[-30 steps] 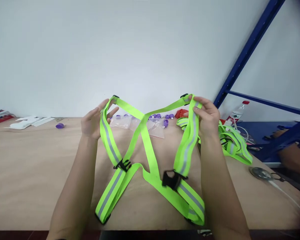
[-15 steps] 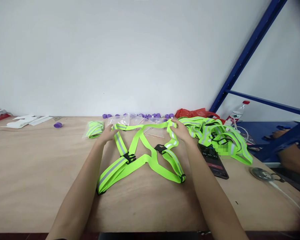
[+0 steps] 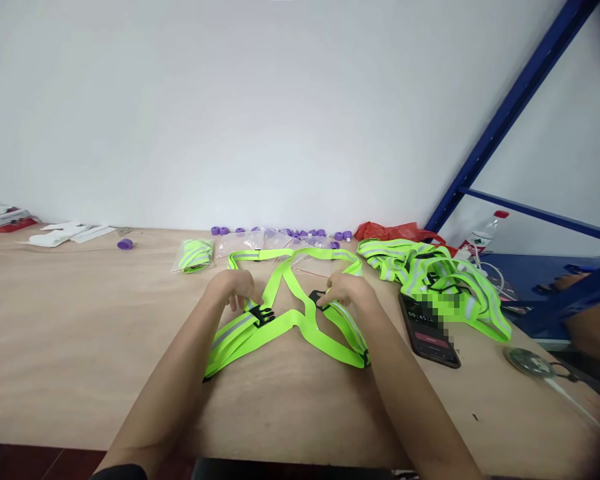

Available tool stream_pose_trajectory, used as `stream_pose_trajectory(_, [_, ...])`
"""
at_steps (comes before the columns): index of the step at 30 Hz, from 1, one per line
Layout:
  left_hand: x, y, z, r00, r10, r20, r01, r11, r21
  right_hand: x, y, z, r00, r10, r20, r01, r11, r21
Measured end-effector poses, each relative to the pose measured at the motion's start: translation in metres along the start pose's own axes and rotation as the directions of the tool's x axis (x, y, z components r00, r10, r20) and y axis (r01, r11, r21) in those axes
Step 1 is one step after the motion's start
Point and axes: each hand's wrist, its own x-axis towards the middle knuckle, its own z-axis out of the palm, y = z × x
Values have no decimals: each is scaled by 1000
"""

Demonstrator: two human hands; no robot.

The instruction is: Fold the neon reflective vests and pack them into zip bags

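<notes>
A neon-yellow reflective vest (image 3: 307,320) made of straps with grey stripes lies spread flat in front of me. My left hand (image 3: 234,288) is closed with bent fingers over its left strap, just above a black side-release buckle (image 3: 261,315). Over the right strap, my right hand (image 3: 351,290) is closed, fingertips at the other black buckle (image 3: 317,298). Both hands hide parts of the straps beneath them. Behind the vest lie clear plastic bags (image 3: 240,243). A folded vest in a clear bag (image 3: 196,256) rests to the left.
To the right is a heap of reflective vests (image 3: 420,260), partly over a phone (image 3: 433,343). A red bag (image 3: 395,231), a bottle (image 3: 483,233) and a blue metal frame (image 3: 510,100) stand beyond. Purple caps (image 3: 295,233) line the wall. A cabled round device (image 3: 529,362) lies right.
Both hands have come down from the vest's far top corners toward me, to the straps beside the buckles. The top strap now lies flatter. The view has shifted slightly.
</notes>
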Motion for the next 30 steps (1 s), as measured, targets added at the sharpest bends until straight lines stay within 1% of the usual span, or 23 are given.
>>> stream_pose_trajectory(3, [10,7,13,999,-49,18,48,996,74,7,-12,12,1000,-1,18,2,998,-63])
stream_pose_trajectory(6, [17,12,23,999,-37,-11,38,993,112,10,-20,18,1000,-10,15,12,996,-90])
stream_pose_trajectory(9, [18,14,25,999,-8,-44,12,996,94,8,-20,19,999,-46,-1,46,996,-72])
stream_pose_trajectory(11, [15,11,20,997,26,-69,-22,998,52,6,-15,15,998,-67,-19,66,997,-41])
stream_pose_trajectory(14, [2,5,4,982,116,-148,-120,993,-18,-1,-3,2,992,-92,-81,93,996,9])
stream_pose_trajectory(17, [-15,-1,-12,945,221,-241,-244,968,-66,-10,9,-14,978,-122,-169,131,990,43])
stream_pose_trajectory(19, [-25,-3,-19,917,284,-280,-321,942,-95,-16,15,-22,969,-125,-215,139,989,52])
stream_pose_trajectory(21, [-30,-4,-22,894,337,-297,-386,914,-126,-21,18,-26,965,-108,-237,123,991,48])
stream_pose_trajectory(23, [-32,-4,-23,879,370,-302,-428,890,-156,-25,18,-27,967,-72,-246,81,996,30])
stream_pose_trajectory(26, [-29,-6,-21,876,372,-308,-441,875,-198,-29,16,-25,965,-19,-263,19,1000,-3])
stream_pose_trajectory(28, [-26,-7,-21,876,359,-321,-439,869,-227,-30,13,-24,962,-30,-273,26,1000,-18])
stream_pose_trajectory(30, [-22,-8,-20,871,347,-348,-445,858,-258,-32,10,-25,955,-96,-281,94,995,-21])
